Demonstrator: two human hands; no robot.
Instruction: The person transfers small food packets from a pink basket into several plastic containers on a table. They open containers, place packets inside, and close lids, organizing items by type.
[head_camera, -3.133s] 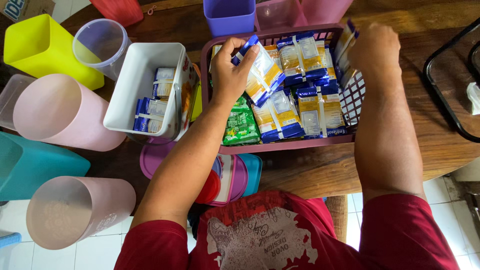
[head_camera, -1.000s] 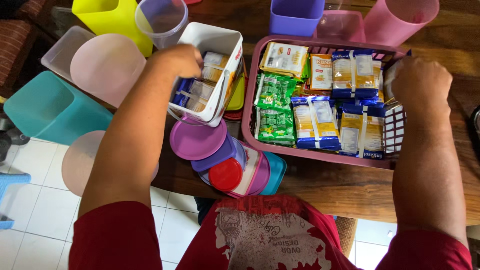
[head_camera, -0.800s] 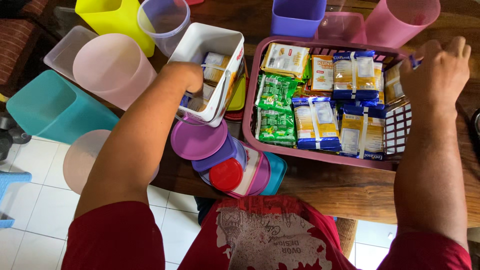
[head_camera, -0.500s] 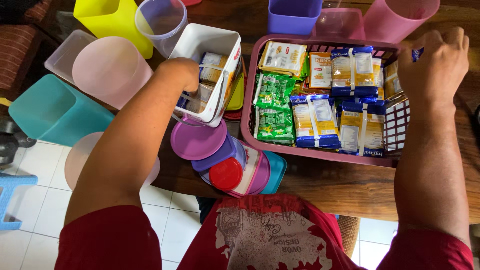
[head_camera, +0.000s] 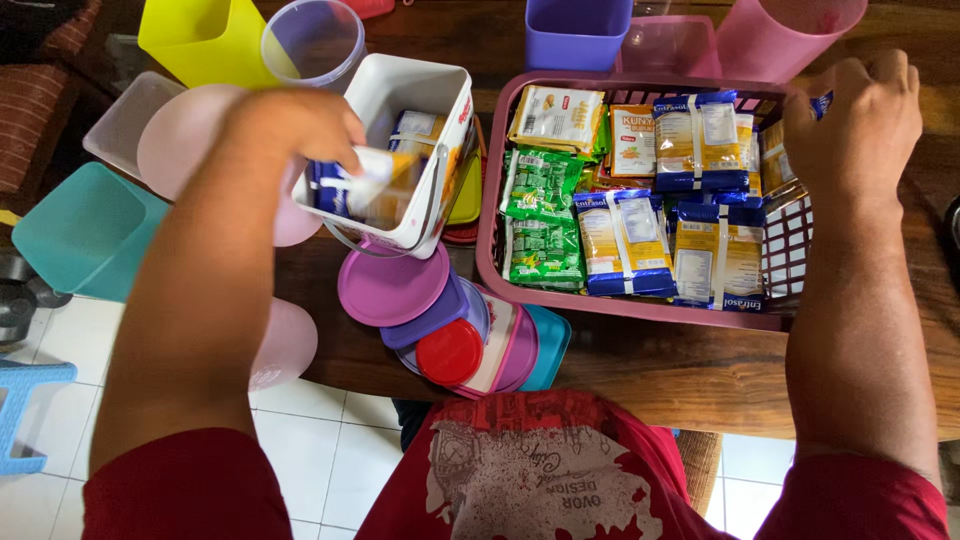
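Observation:
My left hand is over the near edge of a white box and grips a blurred blue and yellow packet. More such packets stand inside the box. My right hand is closed at the far right corner of a pink basket, with the blue edge of a packet showing between its fingers. Rows of blue and yellow packets and two green packets lie in the basket.
A pile of round and square lids lies in front of the white box on the wooden table. Teal, yellow, clear, purple and pink containers ring the left and far sides.
My left hand, which was down inside the white box, has come up and back with a packet in it. My right hand has stayed at the basket's corner.

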